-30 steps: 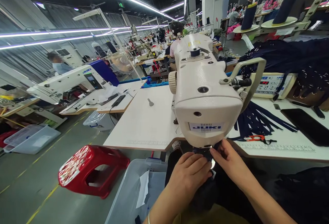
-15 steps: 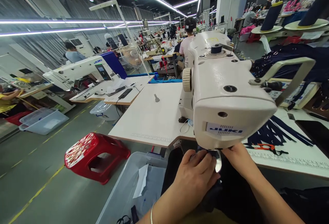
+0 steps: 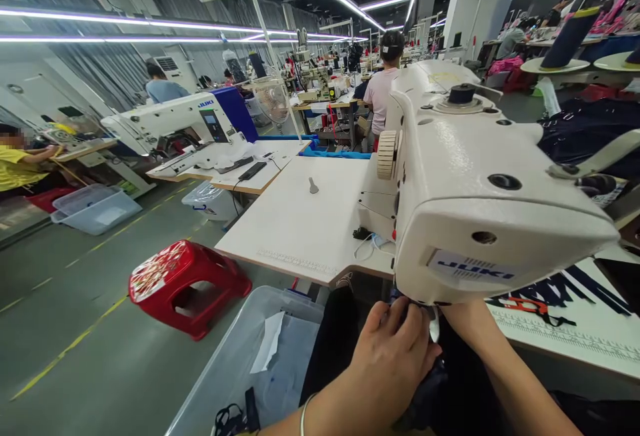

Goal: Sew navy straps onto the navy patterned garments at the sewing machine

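A white Juki sewing machine [image 3: 480, 183] fills the right of the view on a white table [image 3: 300, 223]. Dark fabric [image 3: 450, 389] lies under its head and across my lap. My left hand [image 3: 393, 356] rests on the fabric just below the machine head, fingers curled and pressing the cloth. My right hand [image 3: 465, 319] sits beside it, with its fingers hidden under the machine head. Navy strips with an orange piece [image 3: 545, 296] lie on the table to the right.
A clear plastic bin [image 3: 240, 383] stands at my lower left, and a red stool [image 3: 185, 286] sits on the floor beyond it. Another Juki machine [image 3: 170, 123] and a second bin [image 3: 95, 208] are at the left. Other people work at tables behind.
My view has moved closer to the machine head and turned left. Both hands have stayed on the dark fabric under the head, and my right fingers are now hidden beneath it.
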Demonstrator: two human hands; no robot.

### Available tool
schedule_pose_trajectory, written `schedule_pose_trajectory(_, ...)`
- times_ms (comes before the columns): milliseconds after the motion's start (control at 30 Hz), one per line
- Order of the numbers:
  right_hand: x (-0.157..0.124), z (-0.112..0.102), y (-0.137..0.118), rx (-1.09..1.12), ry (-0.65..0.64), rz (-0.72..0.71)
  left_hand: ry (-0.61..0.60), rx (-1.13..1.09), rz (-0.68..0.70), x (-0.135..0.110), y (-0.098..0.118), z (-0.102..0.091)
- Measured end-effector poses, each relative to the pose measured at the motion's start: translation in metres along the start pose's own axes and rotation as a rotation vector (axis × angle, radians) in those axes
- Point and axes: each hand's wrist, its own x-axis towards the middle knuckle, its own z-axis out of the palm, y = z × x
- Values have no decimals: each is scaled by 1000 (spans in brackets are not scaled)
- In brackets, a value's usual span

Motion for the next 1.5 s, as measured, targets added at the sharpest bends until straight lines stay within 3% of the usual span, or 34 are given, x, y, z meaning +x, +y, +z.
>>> schedule_pose_trajectory(200,0,5,6,-38,-9,-9,64,31,-29,-1,4,3)
schedule_pose_trajectory(567,1,4,4,-90,-53,-38,78,25,-65,-6,1,3)
schedule_pose_trajectory(1000,-2,7,10,-107,-57,-52,-56,-103,-31,-10,-8,-9)
schedule_pose_trajectory(1500,-12,7,9,-126,22,-5,-73,-94,11,-11,-6,-3)
